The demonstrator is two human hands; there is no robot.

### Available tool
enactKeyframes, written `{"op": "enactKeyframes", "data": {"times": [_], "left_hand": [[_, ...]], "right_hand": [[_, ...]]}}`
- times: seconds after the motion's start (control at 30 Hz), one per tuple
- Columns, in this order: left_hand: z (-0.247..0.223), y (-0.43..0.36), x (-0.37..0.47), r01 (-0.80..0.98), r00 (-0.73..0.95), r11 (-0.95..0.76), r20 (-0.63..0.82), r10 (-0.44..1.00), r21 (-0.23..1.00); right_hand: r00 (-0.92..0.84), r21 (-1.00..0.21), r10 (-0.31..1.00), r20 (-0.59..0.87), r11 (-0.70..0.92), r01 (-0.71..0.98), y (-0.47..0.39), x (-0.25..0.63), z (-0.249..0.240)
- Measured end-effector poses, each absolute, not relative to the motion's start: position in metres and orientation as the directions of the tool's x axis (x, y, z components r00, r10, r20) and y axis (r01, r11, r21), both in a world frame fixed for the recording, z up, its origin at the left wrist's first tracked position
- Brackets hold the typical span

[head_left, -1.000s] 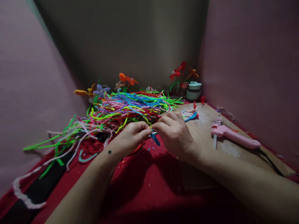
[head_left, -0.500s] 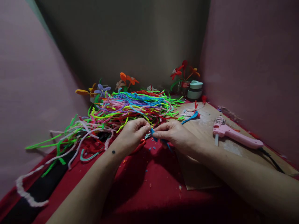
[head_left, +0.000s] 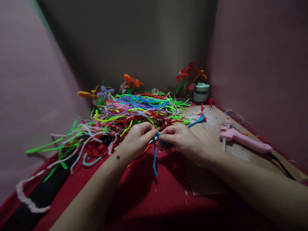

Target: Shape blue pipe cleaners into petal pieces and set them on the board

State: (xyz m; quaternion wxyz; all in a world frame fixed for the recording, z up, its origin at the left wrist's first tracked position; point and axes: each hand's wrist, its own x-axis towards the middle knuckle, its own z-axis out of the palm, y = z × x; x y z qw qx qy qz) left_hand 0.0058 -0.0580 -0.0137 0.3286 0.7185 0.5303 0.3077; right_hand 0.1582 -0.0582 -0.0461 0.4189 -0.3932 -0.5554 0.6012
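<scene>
Between the fingertips of both hands is a blue pipe cleaner (head_left: 155, 160), bent where I pinch it, with one end hanging down over the red cloth. My left hand (head_left: 139, 136) is closed on it from the left, thumb against forefinger. From the right, my right hand (head_left: 179, 138) pinches the same blue piece; part of it is hidden behind these fingers. Just below the left hand lies a red-handled cutting tool (head_left: 145, 150), partly covered. Beyond the hands spreads a big heap of coloured pipe cleaners (head_left: 141, 107).
A pink glue gun (head_left: 247, 139) rests on a wooden board (head_left: 209, 141) at right. On the board is another blue piece (head_left: 197, 120). A mint-lidded cup (head_left: 201, 92) and pipe-cleaner flowers (head_left: 134, 81) stand at the back. A black strip (head_left: 45, 192) lies at left.
A length of the blue pipe cleaner now hangs below my fingertips, where before only a short bit showed. Both hands stay in nearly the same place.
</scene>
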Motion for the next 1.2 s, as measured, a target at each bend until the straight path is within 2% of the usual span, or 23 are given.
{"op": "enactKeyframes", "data": {"times": [0.23, 0.4, 0.47, 0.57, 0.67, 0.77, 0.87, 0.97, 1.03, 1.1, 1.2], "left_hand": [[-0.021, -0.055, 0.006, 0.596, 0.246, -0.288, 0.171, 0.954, 0.749], [-0.025, -0.055, 0.007, 0.580, 0.208, -0.329, 0.255, 0.944, 0.745], [-0.024, -0.055, 0.009, 0.510, 0.177, -0.281, 0.220, 0.959, 0.813], [-0.024, -0.055, 0.009, 0.322, 0.228, -0.115, 0.041, 0.973, 0.940], [-0.025, -0.054, 0.007, 0.215, 0.295, -0.027, -0.038, 0.955, 0.976], [-0.027, -0.053, 0.008, 0.155, 0.230, 0.010, -0.046, 0.972, 0.988], [-0.028, -0.056, 0.013, 0.202, 0.149, 0.025, -0.056, 0.987, 0.979], [-0.029, -0.059, 0.018, 0.378, 0.041, -0.119, 0.112, 0.993, 0.918], [-0.028, -0.060, 0.019, 0.455, 0.028, -0.198, 0.208, 0.978, 0.868], [-0.027, -0.059, 0.018, 0.447, 0.062, -0.197, 0.190, 0.980, 0.872], [-0.025, -0.055, 0.014, 0.346, 0.144, -0.115, 0.068, 0.987, 0.931]], "right_hand": [[-0.387, -0.932, 0.914, -0.120, -0.239, -0.274, -0.057, 0.156, -0.052], [-0.495, -0.881, 0.837, -0.232, -0.396, -0.257, -0.060, 0.156, -0.049], [-0.494, -0.891, 0.838, -0.234, -0.388, -0.236, -0.060, 0.156, -0.048], [-0.481, -0.908, 0.852, -0.204, -0.349, -0.233, -0.060, 0.156, -0.048], [-0.468, -0.917, 0.863, -0.191, -0.326, -0.227, -0.060, 0.156, -0.050], [-0.484, -0.932, 0.859, -0.170, -0.300, -0.204, -0.061, 0.155, -0.050], [-0.491, -0.943, 0.854, -0.171, -0.286, -0.168, -0.061, 0.153, -0.049], [-0.447, -0.955, 0.870, -0.209, -0.280, -0.099, -0.062, 0.152, -0.047], [-0.447, -0.961, 0.871, -0.204, -0.265, -0.077, -0.063, 0.152, -0.047], [-0.475, -0.964, 0.861, -0.180, -0.250, -0.087, -0.064, 0.151, -0.047], [-0.485, -0.952, 0.861, -0.154, -0.260, -0.158, -0.064, 0.151, -0.049]]}}
